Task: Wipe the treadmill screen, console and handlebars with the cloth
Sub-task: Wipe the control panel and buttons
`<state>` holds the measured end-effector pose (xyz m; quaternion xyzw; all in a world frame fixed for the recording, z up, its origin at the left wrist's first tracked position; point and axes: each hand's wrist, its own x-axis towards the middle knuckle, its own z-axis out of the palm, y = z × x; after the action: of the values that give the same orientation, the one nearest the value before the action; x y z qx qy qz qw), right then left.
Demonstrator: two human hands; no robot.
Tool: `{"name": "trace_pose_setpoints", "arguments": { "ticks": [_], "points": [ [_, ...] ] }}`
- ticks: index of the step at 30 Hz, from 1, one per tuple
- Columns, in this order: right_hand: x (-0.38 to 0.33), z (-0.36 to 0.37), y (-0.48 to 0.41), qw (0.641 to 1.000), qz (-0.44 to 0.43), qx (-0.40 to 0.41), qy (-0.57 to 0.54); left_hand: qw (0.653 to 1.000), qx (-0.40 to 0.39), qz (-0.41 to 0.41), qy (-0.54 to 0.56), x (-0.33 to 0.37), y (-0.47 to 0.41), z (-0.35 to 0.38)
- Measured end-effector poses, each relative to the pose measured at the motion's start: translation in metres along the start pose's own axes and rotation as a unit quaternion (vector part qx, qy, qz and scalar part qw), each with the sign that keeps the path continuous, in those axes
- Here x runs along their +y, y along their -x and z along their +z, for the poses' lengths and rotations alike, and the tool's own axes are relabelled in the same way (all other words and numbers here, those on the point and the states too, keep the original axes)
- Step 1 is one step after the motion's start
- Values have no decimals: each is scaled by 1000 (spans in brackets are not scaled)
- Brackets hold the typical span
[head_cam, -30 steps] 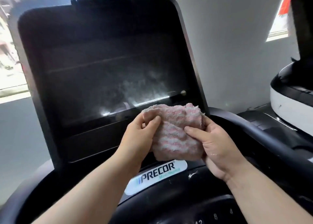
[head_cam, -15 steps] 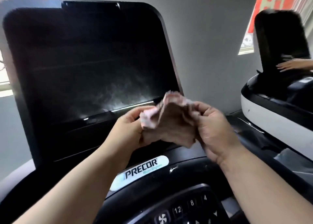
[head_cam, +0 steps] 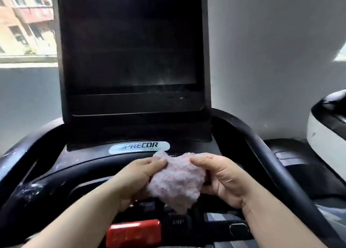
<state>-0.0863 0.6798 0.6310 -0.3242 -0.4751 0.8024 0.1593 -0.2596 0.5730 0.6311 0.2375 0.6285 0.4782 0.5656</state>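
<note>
Bunching the pink-and-white cloth (head_cam: 176, 181) above the console (head_cam: 93, 163), I pinch its left edge in my left grip (head_cam: 139, 174) and its right edge in my right grip (head_cam: 222, 178), fingers curled. Folding it into a flat pad should let me sweep the hazy screen (head_cam: 131, 47) evenly.

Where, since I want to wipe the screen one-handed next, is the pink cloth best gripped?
Probably at its upper right edge, from the right, where the right hand pinches the cloth. It hangs limp and crumpled, so gathering it into that palm gives a firm pad for the screen.
</note>
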Motion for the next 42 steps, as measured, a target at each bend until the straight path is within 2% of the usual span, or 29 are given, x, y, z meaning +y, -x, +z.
{"name": "trace_pose_setpoints", "arguments": {
  "ticks": [2,4,6,8,10,13,16,18,20,23,26,28,30,31,32,34,35,36,38,40,42],
  "points": [
    [10,-7,7,999,23,-28,25,1000,9,9,-6,-17,19,9],
    [19,-12,11,997,47,-47,30,999,-34,5,-5,-27,37,13],
    [28,-10,16,991,74,-102,43,998,-63,-7,-20,-33,56,17],
    [36,-4,20,982,94,-143,79,995,4,-8,-95,-39,65,18],
    [47,2,18,981,94,-139,97,984,100,11,-150,-44,67,19],
    [60,14,11,994,23,-65,86,973,199,56,-98,-51,65,12],
    [60,21,6,986,-99,127,37,950,273,99,-116,-63,62,-5],
    [50,28,2,963,-162,213,39,930,313,114,-153,-70,62,-19],
    [37,41,-8,936,-221,257,99,918,326,132,-186,-72,62,-34],
    [35,65,-54,862,-260,300,314,910,322,158,-206,-65,57,-61],
    [52,95,-121,765,-179,243,569,905,315,171,-231,-60,51,-94],
    [59,118,-155,713,-80,219,662,908,303,165,-238,-59,46,-123],
    [58,139,-178,664,-44,204,719,905,303,152,-258,-60,40,-153],
    [57,145,-183,659,-49,194,725,899,303,149,-278,-62,36,-166],
    [53,149,-182,686,-61,188,701,894,297,150,-302,-64,34,-175],
    [49,149,-163,780,-133,219,571,889,251,169,-344,-68,34,-181],
    [52,146,-145,807,-190,243,504,885,218,184,-368,-70,35,-180],
    [57,146,-122,804,-250,261,471,878,190,202,-390,-74,36,-179],
    [86,144,-71,765,-324,269,488,873,174,223,-397,-79,37,-179],
    [136,149,-33,740,-288,241,558,889,191,223,-351,-82,37,-182],
    [175,159,-18,733,-244,235,590,893,205,226,-331,-83,36,-181]
  ]
}}
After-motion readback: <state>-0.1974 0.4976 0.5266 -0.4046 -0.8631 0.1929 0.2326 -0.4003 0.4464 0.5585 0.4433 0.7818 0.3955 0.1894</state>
